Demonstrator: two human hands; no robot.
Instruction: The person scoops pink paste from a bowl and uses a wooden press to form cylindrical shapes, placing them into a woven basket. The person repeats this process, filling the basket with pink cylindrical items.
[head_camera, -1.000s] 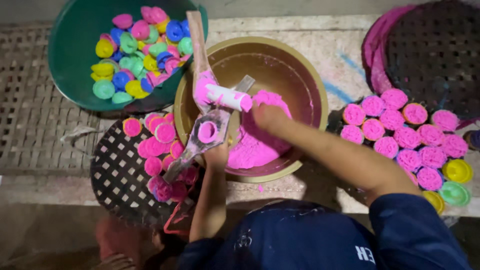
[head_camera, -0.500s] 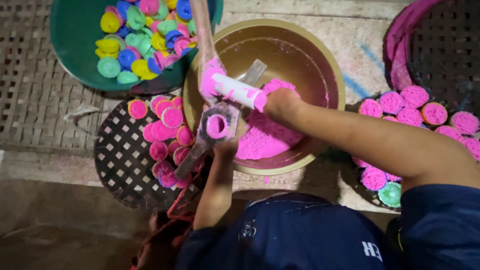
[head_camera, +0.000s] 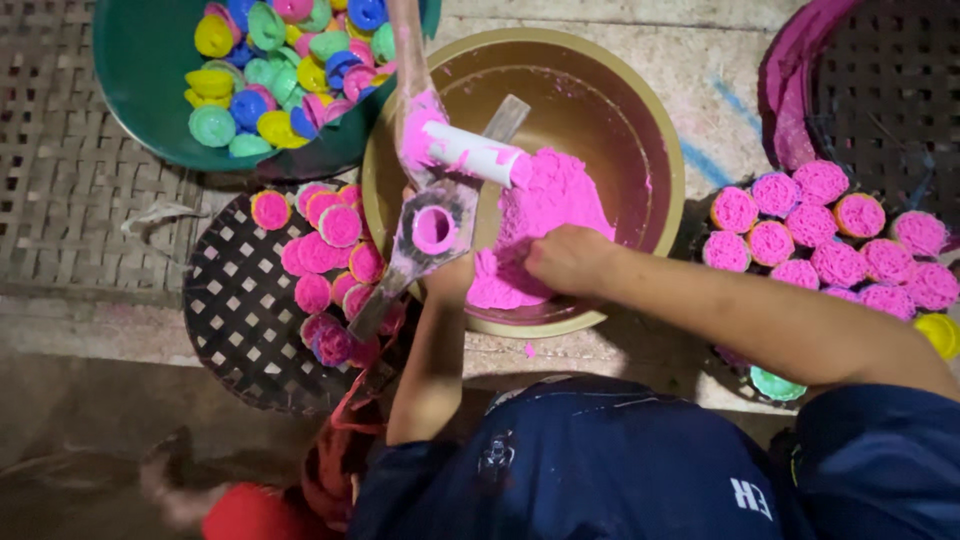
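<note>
Near the middle of the frame, the right hand has dropped down into the pink powder, fingers curled into the heap as if scooping. A moment ago it was up by the white roller. Just left of it, the left hand is mostly hidden under the metal mold; I cannot tell its grip. That mold's round hole looks full of pink. It sits over the tan bowl rim.

Rough concrete floor — woven mat at left, dim light.
</note>
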